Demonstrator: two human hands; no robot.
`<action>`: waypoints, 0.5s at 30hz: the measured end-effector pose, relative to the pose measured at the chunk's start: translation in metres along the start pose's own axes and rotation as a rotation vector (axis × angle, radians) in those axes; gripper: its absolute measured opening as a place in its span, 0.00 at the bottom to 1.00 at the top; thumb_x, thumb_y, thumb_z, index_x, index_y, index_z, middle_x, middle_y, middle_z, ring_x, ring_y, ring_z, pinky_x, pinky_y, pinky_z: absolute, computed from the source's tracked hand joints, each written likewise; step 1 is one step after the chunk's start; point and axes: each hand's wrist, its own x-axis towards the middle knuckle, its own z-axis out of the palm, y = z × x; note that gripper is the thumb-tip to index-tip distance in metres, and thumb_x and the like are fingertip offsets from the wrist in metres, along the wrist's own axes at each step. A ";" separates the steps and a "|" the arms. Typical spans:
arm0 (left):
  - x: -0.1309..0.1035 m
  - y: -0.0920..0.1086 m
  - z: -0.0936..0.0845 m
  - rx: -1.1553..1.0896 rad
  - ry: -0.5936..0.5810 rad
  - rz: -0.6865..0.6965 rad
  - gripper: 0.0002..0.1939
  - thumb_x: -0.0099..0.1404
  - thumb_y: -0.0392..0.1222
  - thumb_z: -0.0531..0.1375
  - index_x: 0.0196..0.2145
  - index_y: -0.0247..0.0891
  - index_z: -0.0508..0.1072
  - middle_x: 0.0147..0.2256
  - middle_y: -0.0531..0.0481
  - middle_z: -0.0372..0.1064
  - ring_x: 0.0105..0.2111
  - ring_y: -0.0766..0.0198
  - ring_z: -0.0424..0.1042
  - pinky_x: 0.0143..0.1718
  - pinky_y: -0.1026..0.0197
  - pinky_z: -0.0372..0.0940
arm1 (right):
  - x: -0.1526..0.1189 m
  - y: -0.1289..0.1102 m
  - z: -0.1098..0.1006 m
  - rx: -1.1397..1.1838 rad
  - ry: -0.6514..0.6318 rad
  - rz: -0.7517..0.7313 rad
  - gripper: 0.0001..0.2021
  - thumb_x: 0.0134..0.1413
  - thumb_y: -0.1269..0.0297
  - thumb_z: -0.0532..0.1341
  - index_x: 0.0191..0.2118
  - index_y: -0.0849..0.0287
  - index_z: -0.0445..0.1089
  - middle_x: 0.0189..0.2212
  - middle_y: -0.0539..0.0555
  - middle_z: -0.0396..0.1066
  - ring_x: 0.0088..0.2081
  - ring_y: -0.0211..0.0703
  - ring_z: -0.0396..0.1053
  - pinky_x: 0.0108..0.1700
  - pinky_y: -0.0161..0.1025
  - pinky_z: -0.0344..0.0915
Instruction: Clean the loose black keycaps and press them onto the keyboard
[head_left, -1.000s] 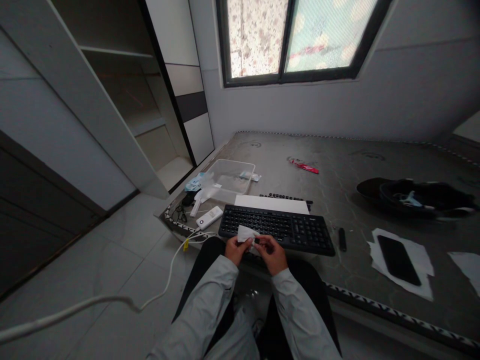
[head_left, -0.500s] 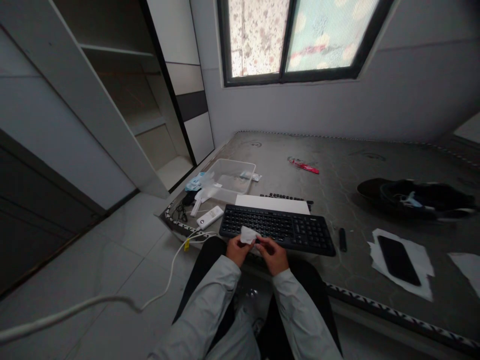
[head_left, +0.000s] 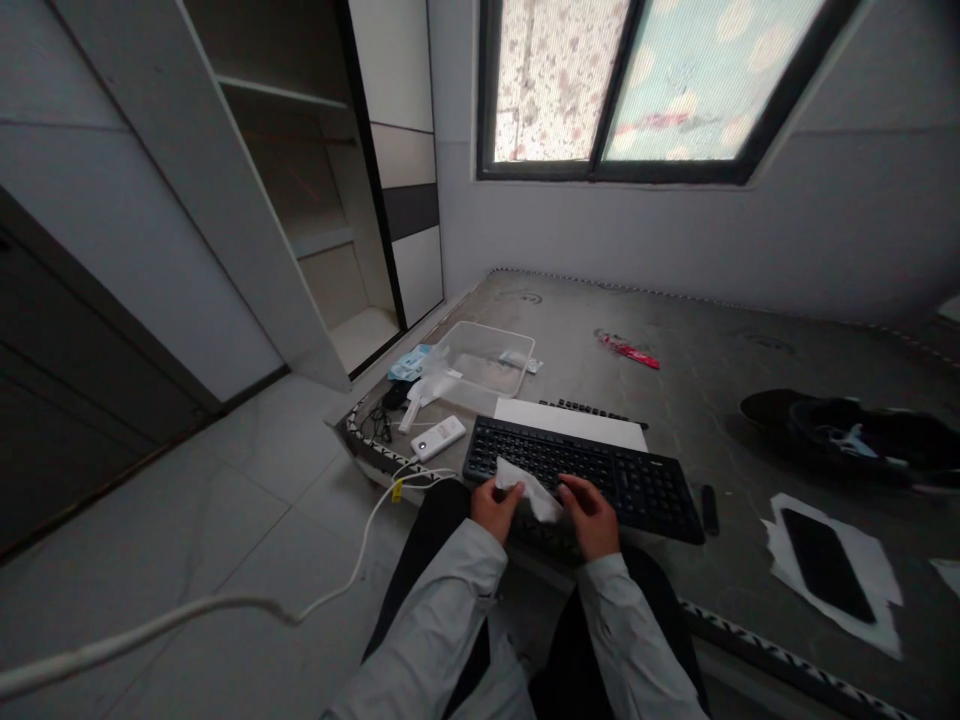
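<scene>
My left hand (head_left: 495,508) pinches a white tissue (head_left: 529,489) between thumb and fingers, and the tissue spreads out toward the right. Just right of it is my right hand (head_left: 592,515), its thumb and fingertips pressed together around a small dark thing that I cannot make out. Both hands are above the front edge of a black keyboard (head_left: 652,490). A white sheet or box (head_left: 570,424) lies along the keyboard's back edge, with a row of small black keys (head_left: 592,409) behind it.
On the grey mattress (head_left: 690,400) are a clear plastic bin (head_left: 487,370), a white power bank (head_left: 438,438) with a cable, a red packet (head_left: 630,350), a small black stick (head_left: 709,510), a phone (head_left: 827,565) on white paper and a dark bag (head_left: 847,435).
My hands have moved apart, and the tissue, bunched before, now hangs wider from my left hand. The whole view has shifted, so things appear further right and slightly lower.
</scene>
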 end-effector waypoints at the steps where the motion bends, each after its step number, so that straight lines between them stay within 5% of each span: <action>1: 0.001 -0.001 -0.003 0.012 0.011 -0.005 0.19 0.50 0.50 0.59 0.35 0.32 0.73 0.33 0.42 0.74 0.33 0.58 0.72 0.36 0.60 0.65 | 0.004 -0.004 0.001 -0.016 -0.017 0.000 0.15 0.45 0.55 0.58 0.37 0.59 0.69 0.36 0.55 0.71 0.39 0.44 0.67 0.42 0.41 0.63; 5: 0.003 -0.006 -0.013 0.062 0.048 -0.028 0.18 0.50 0.49 0.59 0.35 0.34 0.73 0.32 0.42 0.74 0.32 0.58 0.72 0.34 0.60 0.65 | 0.028 -0.019 0.015 -0.123 -0.156 -0.015 0.15 0.45 0.55 0.58 0.37 0.58 0.70 0.35 0.54 0.72 0.38 0.44 0.67 0.41 0.40 0.62; 9: 0.004 -0.006 -0.022 0.072 0.051 -0.043 0.17 0.51 0.49 0.59 0.35 0.34 0.73 0.31 0.43 0.74 0.31 0.59 0.72 0.32 0.61 0.65 | 0.059 -0.023 0.044 -0.265 -0.247 -0.002 0.16 0.40 0.55 0.60 0.35 0.59 0.71 0.25 0.52 0.72 0.28 0.40 0.68 0.32 0.36 0.63; 15: 0.006 -0.006 -0.031 0.034 0.068 -0.047 0.16 0.50 0.48 0.59 0.33 0.34 0.74 0.30 0.44 0.74 0.31 0.59 0.72 0.34 0.61 0.65 | 0.101 -0.023 0.086 -0.493 -0.344 0.068 0.11 0.37 0.57 0.62 0.28 0.58 0.73 0.23 0.50 0.73 0.26 0.40 0.70 0.30 0.34 0.62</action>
